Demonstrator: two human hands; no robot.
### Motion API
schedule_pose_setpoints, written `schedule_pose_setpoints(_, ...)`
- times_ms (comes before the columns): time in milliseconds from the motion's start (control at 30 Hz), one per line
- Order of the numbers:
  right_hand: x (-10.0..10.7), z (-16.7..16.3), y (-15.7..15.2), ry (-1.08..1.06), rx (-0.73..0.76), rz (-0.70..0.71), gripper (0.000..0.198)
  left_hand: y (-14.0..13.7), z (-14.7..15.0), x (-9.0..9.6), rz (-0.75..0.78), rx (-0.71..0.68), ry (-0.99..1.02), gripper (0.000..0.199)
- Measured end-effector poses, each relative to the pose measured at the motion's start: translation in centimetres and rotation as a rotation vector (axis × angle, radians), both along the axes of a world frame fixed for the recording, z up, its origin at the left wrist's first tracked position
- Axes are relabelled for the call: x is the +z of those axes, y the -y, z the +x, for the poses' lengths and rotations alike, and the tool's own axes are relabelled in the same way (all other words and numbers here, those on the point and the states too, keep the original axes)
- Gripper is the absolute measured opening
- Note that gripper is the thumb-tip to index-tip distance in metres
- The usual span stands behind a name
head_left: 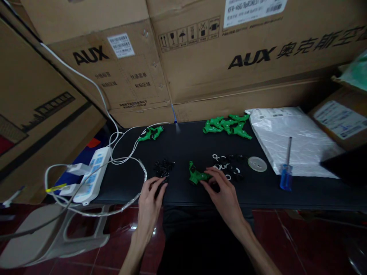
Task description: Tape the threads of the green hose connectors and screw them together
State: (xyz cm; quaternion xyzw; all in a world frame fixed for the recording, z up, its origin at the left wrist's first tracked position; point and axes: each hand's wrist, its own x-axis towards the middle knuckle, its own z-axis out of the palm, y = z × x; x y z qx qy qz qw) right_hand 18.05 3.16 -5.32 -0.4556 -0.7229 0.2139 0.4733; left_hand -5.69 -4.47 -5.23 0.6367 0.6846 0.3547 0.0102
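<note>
A green Y-shaped pipe fitting (pixel 196 176) is near the table's front edge, with dark bits showing at its ends. The fingers of my right hand (pixel 222 187) are closed on its right branch. My left hand (pixel 151 196) is pinched together at the near side of a pile of small black parts (pixel 163 167). Whatever lies between its fingertips is too small and dark to make out. Beyond my right hand lie loose white rings (pixel 228 177) and black caps (pixel 231 157), partly hidden by the fingers.
Several green fittings (pixel 226 124) are heaped at the back; another green group (pixel 151 133) lies back left by white cables. A power strip (pixel 93 175) stands left. Rightward are a round disc (pixel 257 164), a blue screwdriver (pixel 286 177) and a white package (pixel 292 141). Cardboard boxes (pixel 197 72) wall the back.
</note>
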Motion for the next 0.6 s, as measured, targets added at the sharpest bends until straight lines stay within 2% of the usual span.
schedule_pose_setpoints(100, 1.4, 2.2, 0.8, 0.043, -0.095, 0.07, 0.018, -0.5, 0.6, 0.6, 0.045, 0.104, 0.02, 0.033)
schedule_pose_setpoints(200, 2.2, 7.0, 1.2, 0.125, -0.345, 0.148, 0.017, -0.8, 2.1, 1.3, 0.084, 0.091, 0.058, 0.031)
schedule_pose_setpoints(267, 2.1, 10.7, 1.2, 0.311, -0.647, 0.124, 0.041, -1.2, 3.3, 1.4, 0.045, -0.001, 0.103, 0.029)
schedule_pose_setpoints(333, 1.7, 13.5, 1.1, 0.492, -0.834, 0.032, 0.071, -1.8, 4.4, 1.2, -0.015, -0.097, 0.149, 0.03)
schedule_pose_setpoints(367, 1.4, 14.4, 1.1, 0.557, -0.878, -0.014, 0.081, -2.2, 4.9, 1.0, -0.037, -0.134, 0.168, 0.031)
schedule_pose_setpoints(433, 0.9, 15.3, 1.0, 0.621, -0.883, -0.076, 0.088, -2.9, 5.8, 0.6, -0.062, -0.185, 0.198, 0.032)
schedule_pose_setpoints(600, 0.1, 14.6, 0.3, 0.744, -0.863, -0.182, 0.073, -3.5, 7.2, 0.5, -0.064, -0.243, 0.293, 0.024)
